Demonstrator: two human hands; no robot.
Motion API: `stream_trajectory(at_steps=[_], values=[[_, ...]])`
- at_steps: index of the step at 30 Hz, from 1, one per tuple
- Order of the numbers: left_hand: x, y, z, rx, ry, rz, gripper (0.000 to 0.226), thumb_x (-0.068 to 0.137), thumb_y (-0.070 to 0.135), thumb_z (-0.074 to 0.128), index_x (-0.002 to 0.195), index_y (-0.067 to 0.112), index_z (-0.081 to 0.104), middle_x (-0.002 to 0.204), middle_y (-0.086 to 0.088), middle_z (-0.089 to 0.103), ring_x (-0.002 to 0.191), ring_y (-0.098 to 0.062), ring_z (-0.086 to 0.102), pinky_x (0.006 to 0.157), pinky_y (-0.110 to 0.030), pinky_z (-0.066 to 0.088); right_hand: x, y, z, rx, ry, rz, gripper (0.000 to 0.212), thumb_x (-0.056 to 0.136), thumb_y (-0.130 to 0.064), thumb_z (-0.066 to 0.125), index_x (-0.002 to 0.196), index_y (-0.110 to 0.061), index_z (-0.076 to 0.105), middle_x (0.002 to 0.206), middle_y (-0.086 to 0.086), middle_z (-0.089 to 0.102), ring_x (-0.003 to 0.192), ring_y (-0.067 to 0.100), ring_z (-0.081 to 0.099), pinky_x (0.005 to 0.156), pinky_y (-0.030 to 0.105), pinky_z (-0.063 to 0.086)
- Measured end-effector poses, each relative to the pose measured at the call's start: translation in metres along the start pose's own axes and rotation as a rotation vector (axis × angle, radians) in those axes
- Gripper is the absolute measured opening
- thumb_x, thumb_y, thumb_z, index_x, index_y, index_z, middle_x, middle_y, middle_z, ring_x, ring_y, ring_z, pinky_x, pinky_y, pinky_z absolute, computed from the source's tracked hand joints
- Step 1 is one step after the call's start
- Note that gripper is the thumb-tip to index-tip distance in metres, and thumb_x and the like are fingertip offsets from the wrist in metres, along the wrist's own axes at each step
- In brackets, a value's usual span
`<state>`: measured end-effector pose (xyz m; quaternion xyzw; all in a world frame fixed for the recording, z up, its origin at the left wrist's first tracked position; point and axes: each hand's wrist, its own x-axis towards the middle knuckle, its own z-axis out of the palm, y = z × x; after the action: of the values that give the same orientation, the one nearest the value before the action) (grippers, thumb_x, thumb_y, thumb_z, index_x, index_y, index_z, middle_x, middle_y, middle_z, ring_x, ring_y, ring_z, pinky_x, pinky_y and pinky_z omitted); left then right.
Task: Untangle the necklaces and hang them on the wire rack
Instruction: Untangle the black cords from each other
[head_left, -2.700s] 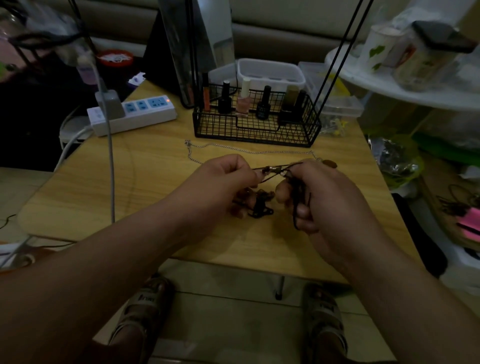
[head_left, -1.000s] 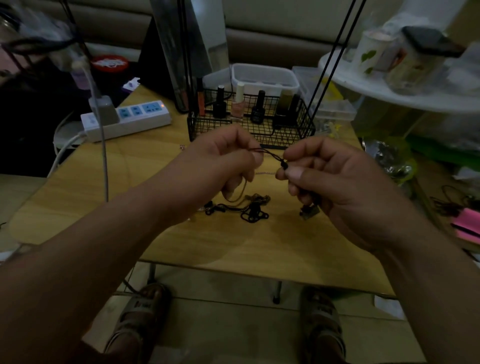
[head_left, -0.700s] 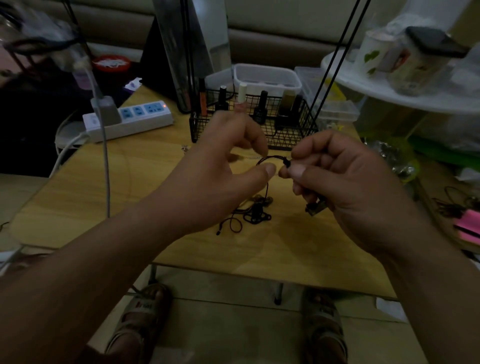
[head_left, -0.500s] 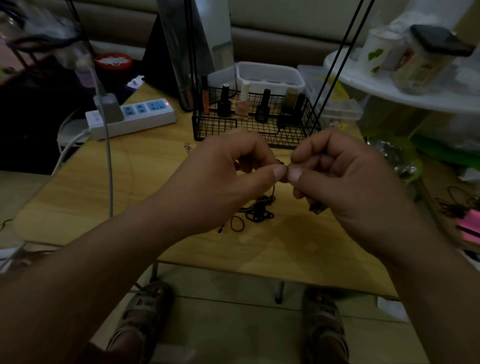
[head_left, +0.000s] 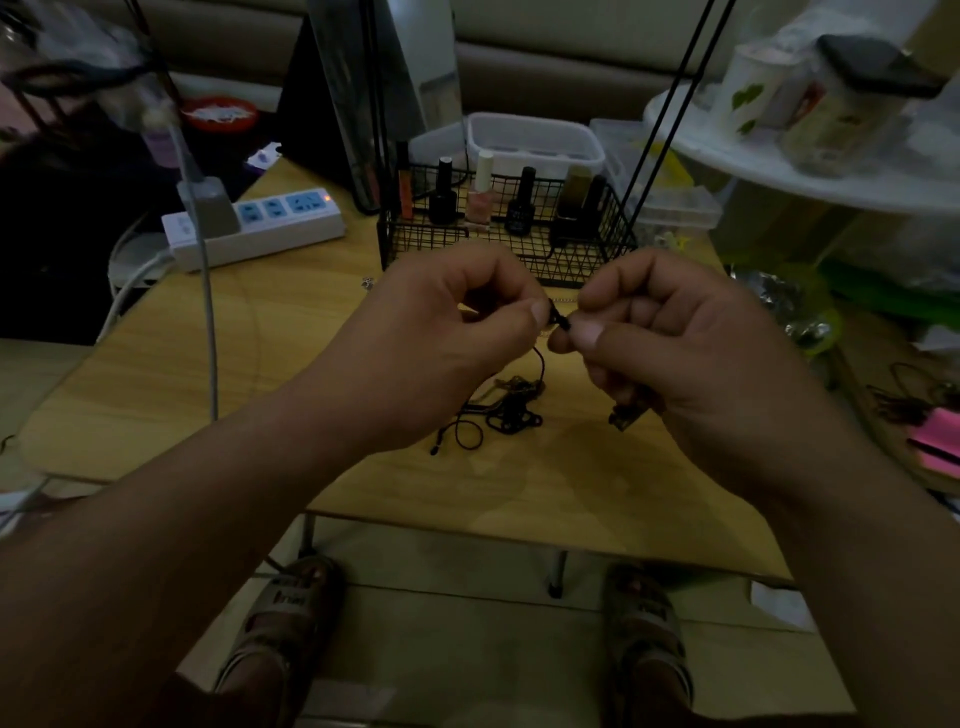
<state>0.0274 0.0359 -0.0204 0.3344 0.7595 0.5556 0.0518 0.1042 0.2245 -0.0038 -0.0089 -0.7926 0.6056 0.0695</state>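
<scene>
My left hand (head_left: 441, 332) and my right hand (head_left: 675, 343) meet above the wooden table (head_left: 234, 374), thumb tips almost touching. Both pinch the same short stretch of a black cord necklace (head_left: 561, 321) at a small knot or bead. From there the cord drops to a tangled heap (head_left: 506, 413) of black and brownish strands on the table. A small dark pendant (head_left: 623, 418) hangs below my right palm. A thin silver chain (head_left: 563, 300) shows just behind the fingers. The black wire rack (head_left: 576, 254) stands behind my hands.
Several nail polish bottles (head_left: 521, 205) stand in the wire rack, with clear plastic boxes (head_left: 535, 143) behind. A white power strip (head_left: 260, 228) and grey cable (head_left: 208, 322) lie at the left. Two slanted black rods (head_left: 670, 119) rise from the rack. A cluttered white shelf (head_left: 810, 161) is at the right.
Both hands rose from the table with the black cord, then closed together. The stretched cord between them shortened to a small pinch, and the tangle dropped back on the table.
</scene>
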Motion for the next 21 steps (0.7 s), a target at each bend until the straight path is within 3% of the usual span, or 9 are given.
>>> stream_trajectory(at_steps=[3,9,14,18,21], values=[[0.000,0.001,0.001,-0.025,0.033,-0.031,0.011,0.097,0.014,0.067,0.086,0.017,0.070,0.081,0.003,0.063,0.074,-0.001,0.056,0.067,-0.012,0.046,0.001,0.001,-0.002,0.081,-0.030,0.048,0.014,0.095,-0.002,0.065,0.105,-0.011,0.063,0.089,0.009,0.077,0.065,0.013,0.059,0.055,0.025,0.046],[-0.001,0.002,0.006,-0.066,0.049,-0.069,0.010,0.094,0.016,0.070,0.084,0.016,0.070,0.082,-0.014,0.065,0.067,-0.017,0.054,0.059,-0.024,0.044,-0.003,0.003,0.005,-0.146,0.012,-0.075,0.006,0.091,-0.016,0.074,0.095,-0.017,0.070,0.072,-0.005,0.067,0.062,0.002,0.060,0.055,0.015,0.046],[0.000,0.001,0.007,-0.056,0.073,-0.076,0.009,0.093,0.019,0.070,0.084,0.018,0.071,0.083,-0.014,0.067,0.066,-0.019,0.054,0.059,-0.022,0.045,-0.003,0.005,0.007,-0.221,0.068,-0.124,0.007,0.095,-0.018,0.069,0.090,-0.022,0.071,0.076,-0.003,0.070,0.059,0.004,0.060,0.053,0.015,0.045],[0.001,-0.001,0.009,-0.093,0.070,-0.107,0.010,0.095,0.018,0.067,0.086,0.016,0.072,0.068,0.003,0.059,0.058,-0.003,0.048,0.053,-0.018,0.041,-0.003,0.006,0.011,-0.233,0.129,-0.162,0.009,0.094,-0.017,0.069,0.088,-0.022,0.071,0.081,0.004,0.072,0.064,0.015,0.064,0.051,0.027,0.051],[0.000,-0.002,0.009,-0.051,0.039,-0.076,0.008,0.096,0.021,0.069,0.089,0.018,0.072,0.076,0.001,0.064,0.063,0.001,0.053,0.058,-0.014,0.044,-0.004,0.007,0.011,-0.282,0.163,-0.194,0.008,0.093,-0.020,0.068,0.087,-0.022,0.072,0.078,0.002,0.072,0.065,0.020,0.065,0.053,0.039,0.054]])
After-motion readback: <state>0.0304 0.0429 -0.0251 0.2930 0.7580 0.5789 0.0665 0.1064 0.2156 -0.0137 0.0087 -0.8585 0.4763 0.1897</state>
